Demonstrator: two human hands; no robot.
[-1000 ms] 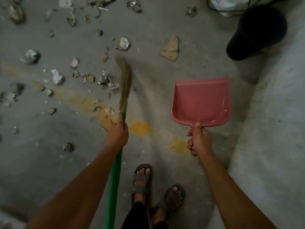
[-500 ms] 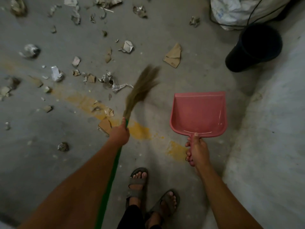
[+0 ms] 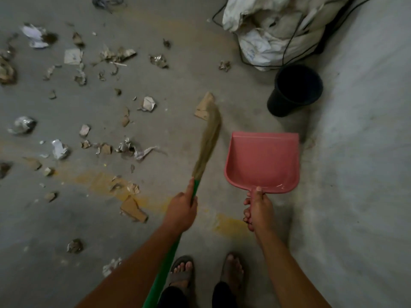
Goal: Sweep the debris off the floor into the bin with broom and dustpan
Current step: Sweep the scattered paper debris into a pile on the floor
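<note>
Two hands low-centre, each w/ a tool: left hand [image 3: 181, 213] wraps the green handle of the broom [image 3: 208, 141] right below the bristles, prob. for short, controlled strokes; right hand [image 3: 258, 210] grips the dustpan [image 3: 262, 162] handle, pan held open beside the bristles, ready to catch. Debris [image 3: 106, 147] sits mid/upper left, still unswept. Bin [image 3: 294, 90] waits upper right, near the pan for a quick tip
</note>
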